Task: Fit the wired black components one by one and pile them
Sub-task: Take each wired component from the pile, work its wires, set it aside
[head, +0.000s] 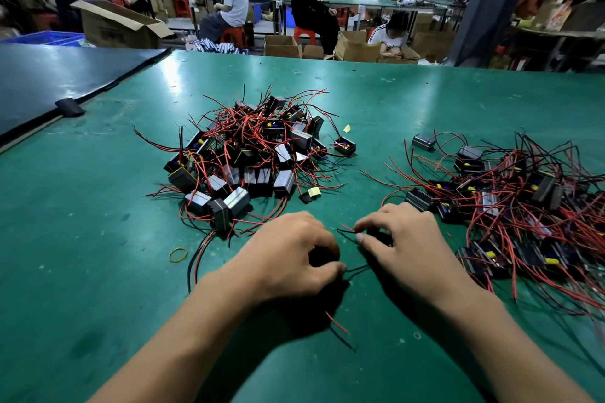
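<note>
A heap of black box components with red and black wires (252, 154) lies on the green table (82, 239) ahead of me. A second, flatter spread of the same wired components (510, 199) lies to the right. My left hand (291, 255) curls round a small black component near the table's front, mostly hidden under the fingers. My right hand (402, 239) is close beside it, fingers curled over another black part and pinching thin red and black wires. Loose wire ends (337, 324) trail toward me beneath the hands.
A yellow rubber band (178, 254) lies left of my left hand. A dark board (65, 75) covers the table's far left corner. Beyond the table's far edge sit several people among cardboard boxes (281, 46) and benches.
</note>
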Demonstrator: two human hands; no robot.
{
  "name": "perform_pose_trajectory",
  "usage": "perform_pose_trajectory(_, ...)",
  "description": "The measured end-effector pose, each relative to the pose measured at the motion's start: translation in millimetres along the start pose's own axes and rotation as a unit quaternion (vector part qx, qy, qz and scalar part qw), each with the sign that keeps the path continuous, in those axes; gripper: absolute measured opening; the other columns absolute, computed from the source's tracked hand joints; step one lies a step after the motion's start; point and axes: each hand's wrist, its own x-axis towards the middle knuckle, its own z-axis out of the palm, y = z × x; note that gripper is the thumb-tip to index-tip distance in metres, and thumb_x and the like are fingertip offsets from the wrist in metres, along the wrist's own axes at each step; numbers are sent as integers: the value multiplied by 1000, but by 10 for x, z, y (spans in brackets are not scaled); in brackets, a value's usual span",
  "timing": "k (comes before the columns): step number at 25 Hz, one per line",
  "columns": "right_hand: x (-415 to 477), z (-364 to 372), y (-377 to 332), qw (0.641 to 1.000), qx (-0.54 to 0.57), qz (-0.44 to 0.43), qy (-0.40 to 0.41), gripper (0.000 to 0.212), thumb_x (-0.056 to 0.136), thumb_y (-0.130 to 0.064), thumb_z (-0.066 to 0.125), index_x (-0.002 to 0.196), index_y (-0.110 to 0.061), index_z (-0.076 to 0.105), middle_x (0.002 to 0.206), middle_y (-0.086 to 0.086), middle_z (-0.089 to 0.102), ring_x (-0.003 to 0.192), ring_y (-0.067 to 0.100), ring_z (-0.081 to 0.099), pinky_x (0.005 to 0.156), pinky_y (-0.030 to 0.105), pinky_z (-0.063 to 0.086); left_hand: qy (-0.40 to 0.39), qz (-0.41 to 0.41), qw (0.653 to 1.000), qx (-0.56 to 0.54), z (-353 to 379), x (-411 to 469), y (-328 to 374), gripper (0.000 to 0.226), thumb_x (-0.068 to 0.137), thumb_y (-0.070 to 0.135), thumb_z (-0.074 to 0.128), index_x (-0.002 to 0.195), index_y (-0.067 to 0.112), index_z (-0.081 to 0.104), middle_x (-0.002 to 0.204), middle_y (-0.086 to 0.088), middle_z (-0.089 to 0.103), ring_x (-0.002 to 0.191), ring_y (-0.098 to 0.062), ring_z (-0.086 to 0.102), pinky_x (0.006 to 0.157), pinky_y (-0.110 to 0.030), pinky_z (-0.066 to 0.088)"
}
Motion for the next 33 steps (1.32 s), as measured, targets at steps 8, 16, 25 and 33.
perform_pose_trajectory(8,9,28,115,983,139,85,84,8,90,-21,68,92,-28,70,91,-13,68,78,-6,55,74,8,37,42,-133,983,123,6,-29,-13,37,87,59,52,88,24,66,85,7,65,88,-17,59,70,-29,46)
perform_pose_trajectory(16,5,37,103,981,156,85,80,8,88,-20,71,89,-28,71,88,-14,68,75,-5,56,66,5,37,-82,-134,987,-25,-111,-22,-30,28,79,54,67,85,26,66,67,12,61,67,-5,58,65,-26,49)
perform_pose_trajectory(25,-27,20,14,984,164,29,69,13,87,-19,73,84,-31,68,83,-15,66,76,5,59,66,8,39,265,-312,909,-76,166,144,-56,22,89,38,63,78,19,67,74,7,67,74,-18,63,71,-33,53)
perform_pose_trajectory(33,-93,108,-182,986,105,-126,-45,36,76,-65,63,93,-34,69,88,-20,62,85,-4,51,85,28,35,438,-328,783,-295,138,167,-102,14,95,14,54,87,21,64,78,2,65,66,-1,55,64,-18,45)
